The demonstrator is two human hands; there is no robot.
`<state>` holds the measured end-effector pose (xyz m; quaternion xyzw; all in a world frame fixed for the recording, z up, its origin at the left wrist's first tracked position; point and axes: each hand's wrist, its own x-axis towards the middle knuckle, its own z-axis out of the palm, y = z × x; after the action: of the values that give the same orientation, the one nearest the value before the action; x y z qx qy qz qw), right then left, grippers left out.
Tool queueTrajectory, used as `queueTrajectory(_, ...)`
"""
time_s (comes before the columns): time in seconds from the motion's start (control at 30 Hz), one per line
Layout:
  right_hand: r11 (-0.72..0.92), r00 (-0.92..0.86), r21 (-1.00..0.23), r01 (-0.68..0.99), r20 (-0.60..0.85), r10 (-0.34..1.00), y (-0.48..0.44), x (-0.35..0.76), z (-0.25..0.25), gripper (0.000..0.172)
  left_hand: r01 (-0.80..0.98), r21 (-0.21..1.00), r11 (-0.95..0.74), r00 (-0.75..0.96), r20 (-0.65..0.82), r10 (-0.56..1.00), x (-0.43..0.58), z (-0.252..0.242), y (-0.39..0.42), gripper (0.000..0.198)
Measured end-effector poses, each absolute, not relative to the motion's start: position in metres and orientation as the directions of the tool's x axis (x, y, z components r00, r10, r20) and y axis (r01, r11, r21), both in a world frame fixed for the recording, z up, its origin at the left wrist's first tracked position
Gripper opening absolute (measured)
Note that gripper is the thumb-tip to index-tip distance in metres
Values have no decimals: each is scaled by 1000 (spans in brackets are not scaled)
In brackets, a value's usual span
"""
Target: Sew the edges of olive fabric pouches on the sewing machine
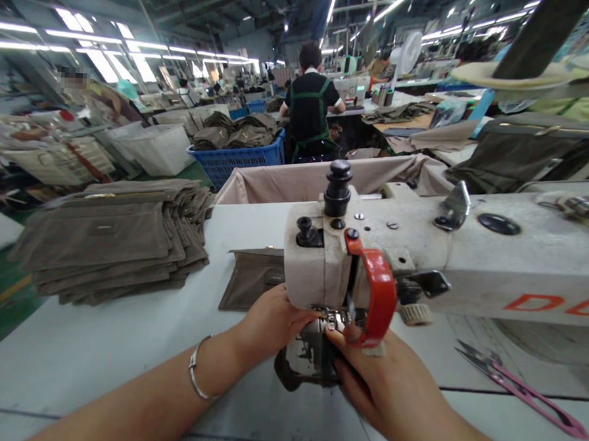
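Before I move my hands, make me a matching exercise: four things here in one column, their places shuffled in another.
Column one
1. Pink-handled metal snips
2. Thin silver-coloured bangle
3. Stack of grey-brown fabric pouches
4. Curved red guard

Column two
A. Around the left wrist
B. Front of the white sewing machine
C. Right side of the white table
D. Left side of that table

Pairs: 1-C, 2-A, 3-D, 4-B
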<state>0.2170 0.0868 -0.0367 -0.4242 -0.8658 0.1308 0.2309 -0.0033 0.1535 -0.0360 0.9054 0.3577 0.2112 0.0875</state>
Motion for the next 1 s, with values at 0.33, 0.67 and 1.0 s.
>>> queueTrajectory(0.33,630,-529,-400,666,343,776,88,217,-35,32,648,239,-723,662,292,690,-6,-48,159,24)
queueTrajectory(0.67,626,-528,-419,658,335,780,87,219,-34,32,715,228,-661,610,259,749,8,-20,137,17)
queueTrajectory(1.0,672,-618,-324,665,267,740,86,207,-31,48,747,473,-467,550,-44,834,8,16,129,19)
